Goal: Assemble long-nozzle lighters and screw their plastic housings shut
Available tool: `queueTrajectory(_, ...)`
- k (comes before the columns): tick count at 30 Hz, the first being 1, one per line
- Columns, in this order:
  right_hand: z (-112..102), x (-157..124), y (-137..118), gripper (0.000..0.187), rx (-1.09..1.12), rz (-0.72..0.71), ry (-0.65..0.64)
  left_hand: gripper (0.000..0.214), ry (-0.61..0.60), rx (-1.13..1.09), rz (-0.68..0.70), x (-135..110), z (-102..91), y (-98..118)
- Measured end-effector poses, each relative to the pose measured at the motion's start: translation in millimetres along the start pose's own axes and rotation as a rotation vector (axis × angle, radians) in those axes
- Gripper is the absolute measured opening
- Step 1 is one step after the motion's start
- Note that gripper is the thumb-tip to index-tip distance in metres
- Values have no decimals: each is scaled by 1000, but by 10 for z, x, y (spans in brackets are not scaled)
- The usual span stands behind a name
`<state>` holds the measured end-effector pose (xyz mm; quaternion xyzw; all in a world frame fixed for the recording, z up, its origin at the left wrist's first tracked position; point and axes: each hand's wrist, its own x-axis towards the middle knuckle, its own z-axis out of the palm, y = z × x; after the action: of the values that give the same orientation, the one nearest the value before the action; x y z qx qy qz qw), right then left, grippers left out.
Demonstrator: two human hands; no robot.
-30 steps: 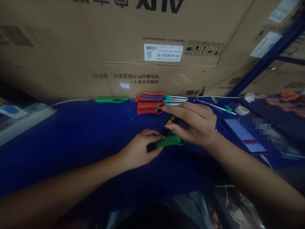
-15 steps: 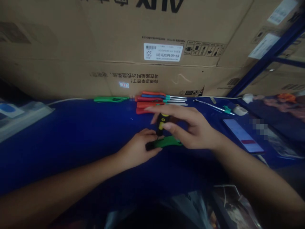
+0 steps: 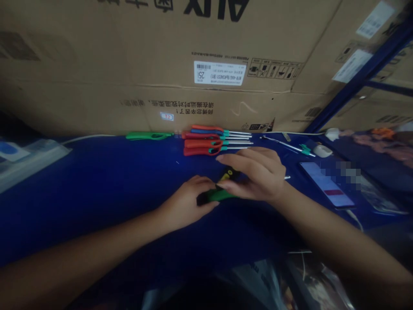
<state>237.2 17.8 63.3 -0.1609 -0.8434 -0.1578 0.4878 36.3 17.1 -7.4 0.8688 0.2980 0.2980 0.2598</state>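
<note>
My left hand point(image 3: 185, 198) is closed round the black end of a green long-nosed lighter point(image 3: 222, 195), which lies level just above the blue surface. Over it, my right hand point(image 3: 263, 174) grips a small black and yellow screwdriver point(image 3: 229, 173), tilted, with its tip hidden near my left fingers. A metal tube end point(image 3: 287, 177) shows beyond the right hand. Behind the hands lie several red, orange and blue lighters point(image 3: 201, 144) in a row, their metal tubes pointing right. Another green lighter body point(image 3: 148, 135) rests at the back left.
A big cardboard box point(image 3: 155, 56) walls off the back. On the right are a metal rod with a teal collar point(image 3: 290, 146), a white rounded object point(image 3: 322, 150) and a phone point(image 3: 325, 184) with a cable. A plastic bag point(image 3: 38, 161) lies left.
The screwdriver has gone from nearly upright to tilted, its top leaning right. My right hand has turned and lowered a little towards the green lighter. The left hand stays put.
</note>
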Motion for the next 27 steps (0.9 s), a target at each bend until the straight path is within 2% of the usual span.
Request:
queueTrajectory(1, -2, 3, -2, 32, 34, 2, -43, 19, 8, -1, 7, -3, 1, -3)
queueTrajectory(4, 3, 37, -24, 33, 264, 199, -199, 20, 17, 4, 11, -15, 7, -19)
queueTrajectory(6, 21, 40, -25, 27, 267, 216, -132, 21, 11, 17, 2, -23, 13, -31)
queueTrajectory(8, 35, 19, -11, 27, 122, 128, -12, 22, 7, 32, -2, -28, 19, -40)
queueTrajectory(9, 36, 8, -4, 28, 59, 92, 1, 22, 9, 40, -1, -28, 21, -42)
queueTrajectory(11, 28, 3, 2, 30, 67, 107, -86, 21, 11, 45, 4, -24, 20, -40)
queueTrajectory(14, 16, 33, -2, 35, 300, 273, -247, 26, -1, 36, 6, -12, 12, -24)
queueTrajectory(16, 22, 39, 7, 30, 339, 287, -204, 26, -8, 32, -10, -6, 9, -15)
queueTrajectory(19, 29, 6, 37, 29, 151, 163, -57, 22, -15, 33, -28, -10, 11, -15)
queueTrajectory(21, 14, -6, 45, 32, 86, 133, -108, 23, -9, 36, -22, -16, 10, -17)
queueTrajectory(24, -19, 27, 31, 37, 257, 244, -302, 26, -9, 21, -5, -20, -1, -12)
queueTrajectory(25, -23, 42, 27, 38, 329, 281, -324, 27, -10, 17, -3, -19, -5, -8)
queueTrajectory(27, -20, 54, 29, 33, 378, 289, -272, 27, -7, 15, -3, -15, -10, -2)
